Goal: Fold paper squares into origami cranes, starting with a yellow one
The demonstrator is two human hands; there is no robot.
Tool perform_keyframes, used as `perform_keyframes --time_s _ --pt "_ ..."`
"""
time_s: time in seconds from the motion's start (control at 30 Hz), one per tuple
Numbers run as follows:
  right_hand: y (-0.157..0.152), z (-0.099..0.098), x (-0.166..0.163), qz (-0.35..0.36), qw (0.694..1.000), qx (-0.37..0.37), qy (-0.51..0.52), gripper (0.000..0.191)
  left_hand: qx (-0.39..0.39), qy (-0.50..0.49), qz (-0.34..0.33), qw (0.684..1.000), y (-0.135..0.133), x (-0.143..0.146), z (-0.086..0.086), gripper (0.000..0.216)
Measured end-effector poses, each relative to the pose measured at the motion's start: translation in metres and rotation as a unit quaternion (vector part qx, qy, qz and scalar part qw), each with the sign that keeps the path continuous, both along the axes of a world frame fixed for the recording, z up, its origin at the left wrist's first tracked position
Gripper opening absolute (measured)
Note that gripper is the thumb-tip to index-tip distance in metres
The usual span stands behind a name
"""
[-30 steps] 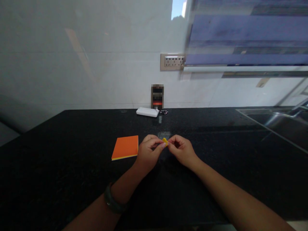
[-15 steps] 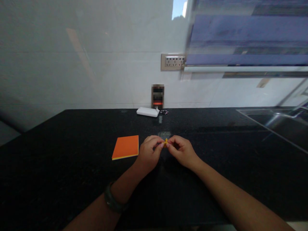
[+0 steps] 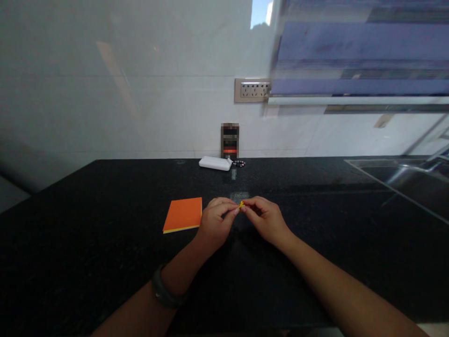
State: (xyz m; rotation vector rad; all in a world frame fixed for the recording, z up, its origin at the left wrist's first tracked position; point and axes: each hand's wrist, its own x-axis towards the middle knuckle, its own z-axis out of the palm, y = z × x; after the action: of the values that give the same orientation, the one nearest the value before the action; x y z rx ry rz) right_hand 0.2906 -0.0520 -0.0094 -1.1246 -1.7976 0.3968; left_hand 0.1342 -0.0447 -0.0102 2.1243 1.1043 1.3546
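A small yellow folded piece, seemingly paper, is pinched between both my hands above the dark countertop. My left hand grips its left side between thumb and fingertips. On the other side, my right hand closes thumb and index finger on it. Most of the piece is hidden behind the fingertips, so its exact shape cannot be made out. Just left of my left hand lies a square stack of coloured paper, orange on top with a yellow edge showing.
The black countertop runs back to a pale wall. Against it leans a phone-like upright object, its face blurred, behind a white power bank-like block with a beaded strap. A sink lies at right, a wall socket above.
My fingers have shifted slightly around the yellow piece, which tilts a little differently. The paper stack and the things at the wall stay put.
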Motion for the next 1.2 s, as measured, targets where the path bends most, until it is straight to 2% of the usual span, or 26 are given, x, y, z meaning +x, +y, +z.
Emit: perform_keyframes --time_s 0.4,0.57,0.67,0.87,0.97,1.2 --pt "-0.0007 0.0001 0.0002 -0.002 1.000 0.000 0.001 0.006 0.005 0.012 0.003 1.000 0.0009 -0.0002 -0.0020 0.015" --pt "-0.0032 0.0019 -0.0017 0.043 0.999 -0.009 -0.005 0.005 0.003 0.019 0.006 1.000 0.0004 -0.0011 -0.0020 0.015" --pt "-0.0033 0.0014 -0.0034 0.039 0.999 -0.027 -0.006 0.001 -0.010 0.011 -0.003 1.000 0.0004 -0.0011 -0.0017 0.015" --pt "-0.0029 -0.0036 -0.0046 0.044 0.997 -0.049 0.030 0.015 -0.034 -0.006 -0.035 0.999 -0.0011 0.0000 0.0000 0.013" --pt "-0.0037 -0.0037 -0.0038 0.054 0.997 -0.041 0.043 0.022 -0.064 -0.024 -0.029 0.997 -0.0022 0.0006 -0.0003 0.013" --pt "-0.0054 0.0014 0.0010 0.085 0.996 -0.022 0.035 0.026 -0.109 -0.027 -0.027 0.993 -0.0007 0.0004 -0.0011 0.033"
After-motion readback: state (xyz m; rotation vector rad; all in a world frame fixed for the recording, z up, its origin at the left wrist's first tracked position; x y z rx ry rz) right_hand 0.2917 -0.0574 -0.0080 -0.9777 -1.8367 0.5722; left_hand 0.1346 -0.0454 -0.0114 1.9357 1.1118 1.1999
